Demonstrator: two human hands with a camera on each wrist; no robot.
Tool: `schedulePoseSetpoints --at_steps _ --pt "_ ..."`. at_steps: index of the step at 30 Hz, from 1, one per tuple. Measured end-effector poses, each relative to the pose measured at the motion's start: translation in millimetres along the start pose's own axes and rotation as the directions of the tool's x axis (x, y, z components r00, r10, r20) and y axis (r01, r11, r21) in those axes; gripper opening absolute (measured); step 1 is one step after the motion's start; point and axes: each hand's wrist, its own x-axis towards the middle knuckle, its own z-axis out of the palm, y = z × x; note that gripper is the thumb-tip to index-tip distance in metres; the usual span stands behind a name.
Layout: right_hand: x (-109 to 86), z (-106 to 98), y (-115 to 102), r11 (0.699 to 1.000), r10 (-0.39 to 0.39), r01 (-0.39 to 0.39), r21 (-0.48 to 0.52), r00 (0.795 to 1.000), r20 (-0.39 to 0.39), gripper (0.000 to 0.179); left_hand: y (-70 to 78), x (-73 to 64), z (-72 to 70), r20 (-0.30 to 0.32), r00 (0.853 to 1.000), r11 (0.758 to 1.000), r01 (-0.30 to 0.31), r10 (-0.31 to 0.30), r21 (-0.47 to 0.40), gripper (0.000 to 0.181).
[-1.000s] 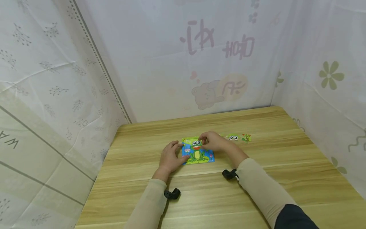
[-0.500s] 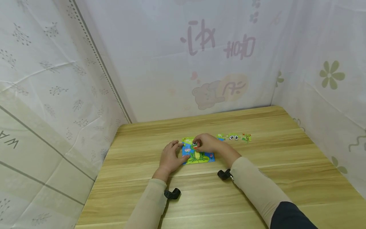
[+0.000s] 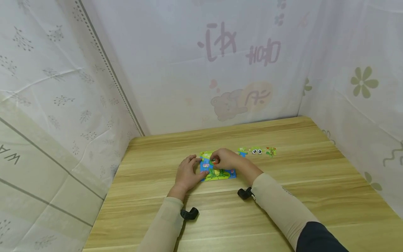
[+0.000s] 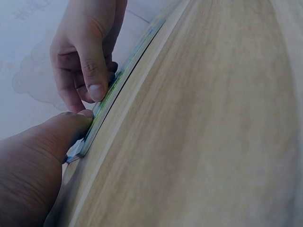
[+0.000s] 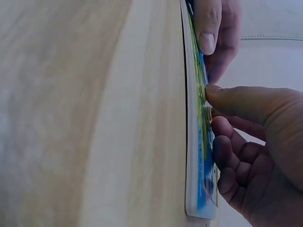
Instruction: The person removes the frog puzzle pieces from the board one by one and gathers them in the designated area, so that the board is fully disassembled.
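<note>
The frog board (image 3: 218,175) lies flat on the table (image 3: 289,206), in front of the person, frog upright to them. At its nine o'clock edge sits the left hand (image 3: 189,172), fingers and thumb apart and extended rather than gripping, the thumb resting over the board, I'd guess to stop it sliding. The right hand (image 3: 229,159) reaches in from four o'clock, covering part of the frog's face; its fingers are curled, thumb and fingertips close together at the board's surface, as if for fine work. I cannot tell whether they pinch anything. Out toward two o'clock stand, in a row, a blue-and-green piece (image 3: 242,151), an eyes piece (image 3: 256,151) and a red-flowered piece (image 3: 271,151), probably set there to be within the right hand's reach. Black wrist cameras (image 3: 189,214) jut inward, aimed at each hand's work. A printed curtain (image 3: 176,87) hangs at twelve o'clock, behind the table.
</note>
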Motion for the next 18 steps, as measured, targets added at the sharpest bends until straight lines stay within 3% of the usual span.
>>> schedulePoseSetpoints --at_steps 12,18 --pt "1.5 2.2 2.0 1.0 0.001 0.0 0.017 0.999 -0.033 0.033 0.1 0.5 0.5 0.002 1.0 1.0 0.005 -0.005 0.016 0.066" --pt "1.2 2.6 -0.4 1.0 0.01 -0.008 0.025 0.998 -0.057 0.024 0.1 1.2 0.3 -0.003 1.0 1.0 0.004 -0.004 0.014 0.066"
